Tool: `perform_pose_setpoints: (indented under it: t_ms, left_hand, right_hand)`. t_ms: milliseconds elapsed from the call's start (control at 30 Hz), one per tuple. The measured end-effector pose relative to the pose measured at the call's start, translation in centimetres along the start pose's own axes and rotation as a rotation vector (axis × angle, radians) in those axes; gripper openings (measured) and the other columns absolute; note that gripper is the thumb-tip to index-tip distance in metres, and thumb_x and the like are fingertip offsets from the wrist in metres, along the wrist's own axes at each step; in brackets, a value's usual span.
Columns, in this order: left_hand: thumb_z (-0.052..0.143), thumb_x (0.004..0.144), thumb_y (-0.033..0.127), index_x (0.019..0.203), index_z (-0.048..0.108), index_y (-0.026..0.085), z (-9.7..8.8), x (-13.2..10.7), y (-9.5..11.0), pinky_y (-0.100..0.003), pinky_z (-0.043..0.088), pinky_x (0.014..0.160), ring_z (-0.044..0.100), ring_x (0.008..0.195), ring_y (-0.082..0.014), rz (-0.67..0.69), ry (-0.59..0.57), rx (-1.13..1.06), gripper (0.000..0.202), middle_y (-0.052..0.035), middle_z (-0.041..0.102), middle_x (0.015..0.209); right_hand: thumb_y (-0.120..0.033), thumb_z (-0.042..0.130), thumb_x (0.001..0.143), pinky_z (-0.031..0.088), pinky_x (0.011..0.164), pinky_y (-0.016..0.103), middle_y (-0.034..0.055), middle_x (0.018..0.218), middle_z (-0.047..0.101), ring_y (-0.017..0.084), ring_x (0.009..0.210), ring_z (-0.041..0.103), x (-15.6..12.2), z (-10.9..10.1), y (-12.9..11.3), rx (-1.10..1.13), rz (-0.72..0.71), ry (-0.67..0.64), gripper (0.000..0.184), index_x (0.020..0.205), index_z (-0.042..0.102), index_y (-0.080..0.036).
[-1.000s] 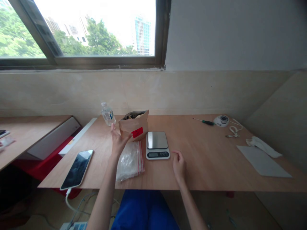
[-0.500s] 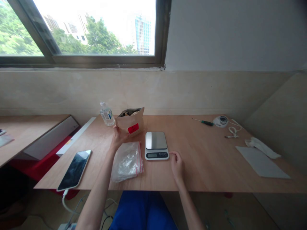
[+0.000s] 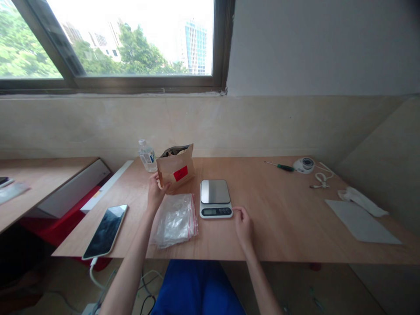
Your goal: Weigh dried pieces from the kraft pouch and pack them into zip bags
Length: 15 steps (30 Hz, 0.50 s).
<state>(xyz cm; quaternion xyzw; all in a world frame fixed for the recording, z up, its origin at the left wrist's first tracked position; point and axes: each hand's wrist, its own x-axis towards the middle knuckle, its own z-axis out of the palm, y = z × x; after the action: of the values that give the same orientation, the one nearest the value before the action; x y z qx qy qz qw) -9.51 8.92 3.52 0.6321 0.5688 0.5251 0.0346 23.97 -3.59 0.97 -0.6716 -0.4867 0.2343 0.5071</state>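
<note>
My left hand [image 3: 155, 192] grips the lower left corner of a brown paper bag [image 3: 175, 169] with a red label, standing open at the back of the wooden table [image 3: 272, 218]. In front of it lies a stack of clear zip bags [image 3: 176, 219]. A small digital scale [image 3: 215, 198] with a steel plate sits to their right. My right hand [image 3: 243, 225] rests on the table just right of the scale, fingers loosely curled, holding nothing I can see.
A water bottle [image 3: 147, 155] stands behind the bag. A phone [image 3: 105, 231] on a cable lies at the front left. At the far right are a screwdriver [image 3: 281, 166], a round white device [image 3: 303, 165], a white cord [image 3: 319, 180], grey paper [image 3: 362, 221] and a cloth [image 3: 360, 200].
My left hand closed on the paper bag and slid it a little left and back. My right hand stayed beside the scale.
</note>
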Motion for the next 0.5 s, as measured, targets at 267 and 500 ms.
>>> perform_pose_setpoints:
  t_ms: [267,500]
  left_hand:
    - [0.061,0.077,0.037,0.11,0.045,0.016,1.0,-0.9,4.5,-0.035,0.047,0.077,0.054,0.09,-0.0199,-0.002,0.209,0.049,0.042,-0.0104,0.05,0.105]
    - [0.061,0.077,0.042,0.107,0.047,0.014,1.1,0.6,5.3,-0.036,0.045,0.079,0.053,0.092,-0.0213,-0.015,0.29,0.054,0.043,-0.011,0.05,0.104]
  right_hand:
    - [-0.037,0.037,0.083,0.037,0.051,0.025,0.0051,0.071,0.067,0.018,0.054,0.054,-0.1,0.0,0.3,0.007,0.0,-0.026,0.033,0.084,0.063,-0.017]
    - [-0.04,0.038,0.082,0.036,0.048,0.024,0.0036,0.066,0.066,0.016,0.05,0.053,-0.1,0.0,0.1,0.023,-0.008,-0.011,0.035,0.081,0.064,-0.017]
